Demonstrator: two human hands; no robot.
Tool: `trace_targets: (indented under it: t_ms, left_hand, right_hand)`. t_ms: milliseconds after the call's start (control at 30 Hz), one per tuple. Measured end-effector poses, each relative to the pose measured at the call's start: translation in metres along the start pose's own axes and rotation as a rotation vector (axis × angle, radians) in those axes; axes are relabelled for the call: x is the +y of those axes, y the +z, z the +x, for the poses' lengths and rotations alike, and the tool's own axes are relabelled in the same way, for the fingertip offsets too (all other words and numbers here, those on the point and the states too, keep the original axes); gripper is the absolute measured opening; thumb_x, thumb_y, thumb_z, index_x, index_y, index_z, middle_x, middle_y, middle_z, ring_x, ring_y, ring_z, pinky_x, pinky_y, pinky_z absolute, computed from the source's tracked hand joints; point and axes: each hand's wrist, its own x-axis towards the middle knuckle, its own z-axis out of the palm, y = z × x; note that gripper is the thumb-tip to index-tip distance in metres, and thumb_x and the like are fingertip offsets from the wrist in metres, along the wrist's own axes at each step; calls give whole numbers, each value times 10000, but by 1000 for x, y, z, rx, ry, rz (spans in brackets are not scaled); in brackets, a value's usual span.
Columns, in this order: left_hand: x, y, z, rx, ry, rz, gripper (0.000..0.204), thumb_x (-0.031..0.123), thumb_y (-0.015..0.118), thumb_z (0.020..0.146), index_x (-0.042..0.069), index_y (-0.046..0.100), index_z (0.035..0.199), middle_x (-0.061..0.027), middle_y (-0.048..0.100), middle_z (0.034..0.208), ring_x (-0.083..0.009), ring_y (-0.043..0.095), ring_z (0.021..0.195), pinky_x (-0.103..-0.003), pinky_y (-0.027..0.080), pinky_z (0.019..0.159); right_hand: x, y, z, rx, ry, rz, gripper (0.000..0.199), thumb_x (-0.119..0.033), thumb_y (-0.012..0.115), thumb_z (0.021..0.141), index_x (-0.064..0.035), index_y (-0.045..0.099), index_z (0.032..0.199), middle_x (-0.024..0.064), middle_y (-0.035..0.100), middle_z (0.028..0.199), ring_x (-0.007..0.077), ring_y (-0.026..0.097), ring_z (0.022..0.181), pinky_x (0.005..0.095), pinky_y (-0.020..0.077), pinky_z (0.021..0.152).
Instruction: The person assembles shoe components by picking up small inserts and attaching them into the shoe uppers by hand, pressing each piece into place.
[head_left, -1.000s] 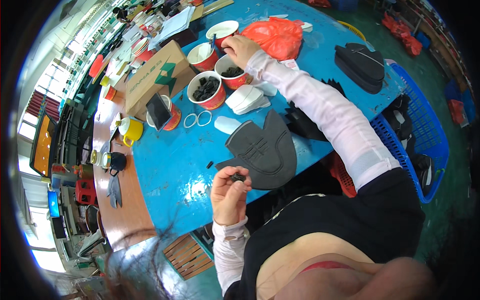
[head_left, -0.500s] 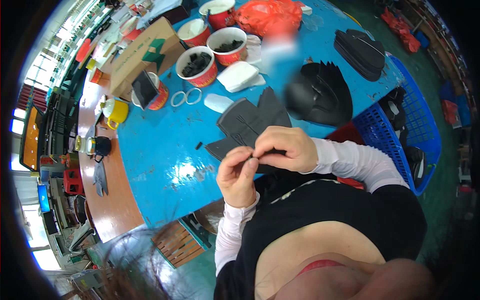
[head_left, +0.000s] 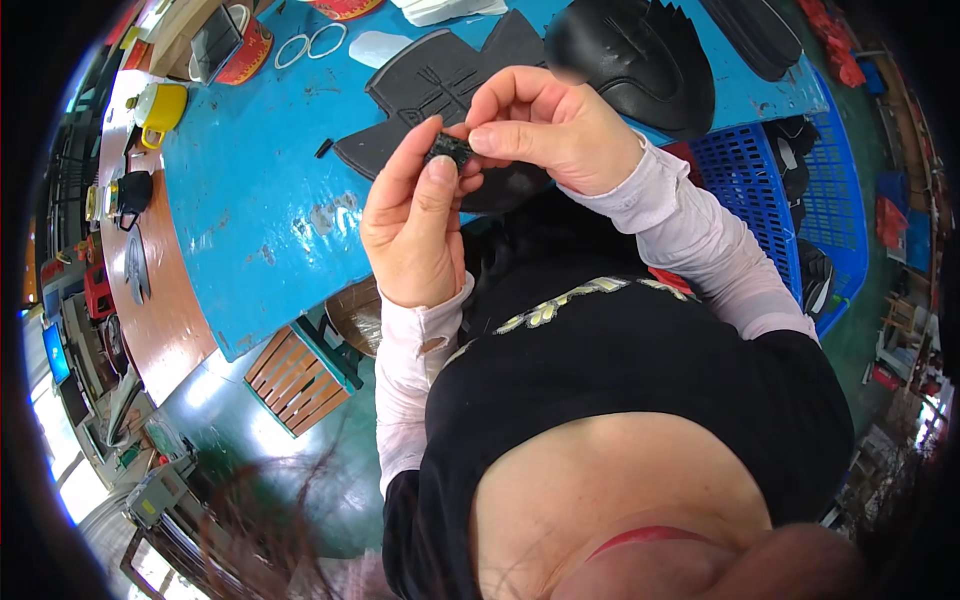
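Observation:
Between thumb and fingers, my left hand (head_left: 412, 225) pinches a small, shiny black piece (head_left: 449, 148) whose exact kind I cannot make out. My right hand (head_left: 565, 130) comes in from the other side, its thumb and forefinger pinched at the piece's edge. Under and beyond my hands lies a flat black sheet piece with slits and pointed flaps (head_left: 420, 85), partly covered by them. To its right rests a moulded black shell with a jagged edge (head_left: 640, 75). A tiny black strip (head_left: 324, 148) lies on the blue tabletop (head_left: 270, 200) to the left.
Two white rings (head_left: 326, 40), a red paper tub (head_left: 248, 60) and a dark flat panel (head_left: 216, 42) are at the far left. A yellow mug (head_left: 160, 110) stands beyond the table's left edge. At right, a blue basket (head_left: 745, 170) holds dark items, near stacked black pieces (head_left: 755, 35).
The view has tilted down, so the table things sit higher in the picture. My hands have turned slightly, and the small black piece between them now shows more.

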Motion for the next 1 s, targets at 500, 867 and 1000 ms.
trace_targets:
  t_ms: [500, 867, 1000]
  left_hand:
    - [-23, -22, -10, -51, 366, 618, 319, -76, 690, 810, -24, 662, 1123, -150, 646, 1091, -228, 614, 1010, -310, 482, 894]
    - [-7, -17, -2, -66, 366, 694, 579, -132, 708, 761, -44, 537, 1306, -136, 580, 1162, -149, 633, 873, -253, 541, 722]
    - [-14, -27, 5, 23, 330, 625, 520, -115, 724, 773, -56, 561, 1263, -129, 593, 1147, -147, 638, 928, -246, 546, 744]
  right_hand:
    - [21, 6, -30, 50, -36, -127, 202, -17, 625, 918, -35, 520, 1090, 7, 587, 988, 50, 577, 922, 218, 486, 819]
    - [9, 10, -5, 10, -76, -340, 212, -39, 610, 938, 6, 618, 1146, 49, 655, 1042, 93, 621, 929, 229, 510, 810]
    - [13, 4, 2, 41, -69, -377, 235, -48, 599, 948, 12, 601, 1175, 53, 642, 1065, 105, 611, 978, 234, 495, 871]
